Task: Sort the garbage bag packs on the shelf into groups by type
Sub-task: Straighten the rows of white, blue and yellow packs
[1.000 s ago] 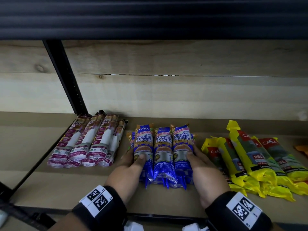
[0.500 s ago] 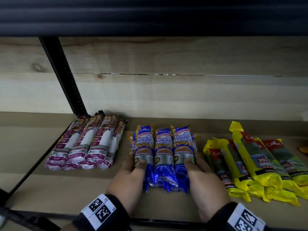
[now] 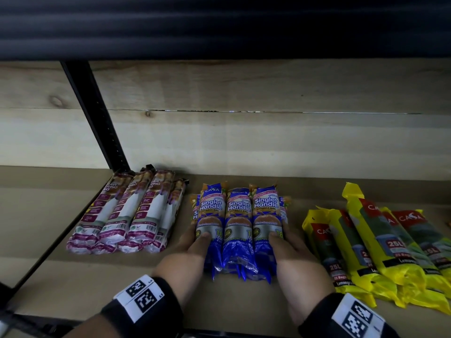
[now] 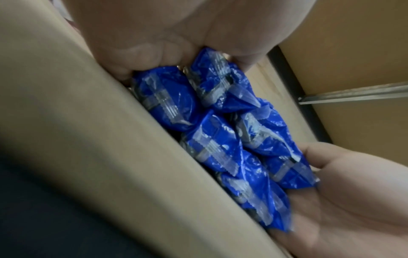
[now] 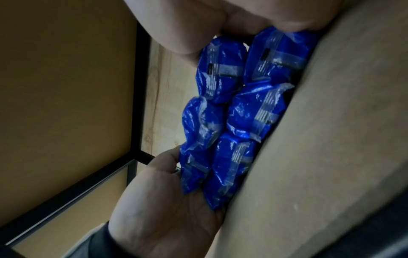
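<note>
A stack of several blue Singlet Handle garbage bag packs (image 3: 240, 225) lies mid-shelf, lengthwise toward the back wall. My left hand (image 3: 192, 250) grips its left side and my right hand (image 3: 290, 250) grips its right side, each thumb lying on a top pack. The left wrist view shows the blue pack ends (image 4: 220, 132) squeezed between my left hand (image 4: 154, 34) and right hand (image 4: 353, 183). In the right wrist view the same blue pack ends (image 5: 232, 113) sit in two layers. Purple-and-white drawstring packs (image 3: 127, 215) lie grouped to the left, yellow packs (image 3: 380, 245) to the right.
The tan shelf board (image 3: 73, 284) has bare space in front of the purple packs and left of them. A black upright post (image 3: 97, 118) stands at the back left. A pale wooden back wall (image 3: 244, 142) closes the shelf, and a dark shelf edge hangs overhead.
Both hands stay pressed on the sides of the blue stack, thumbs on top. The stack has barely shifted; mostly the head view has moved a little.
</note>
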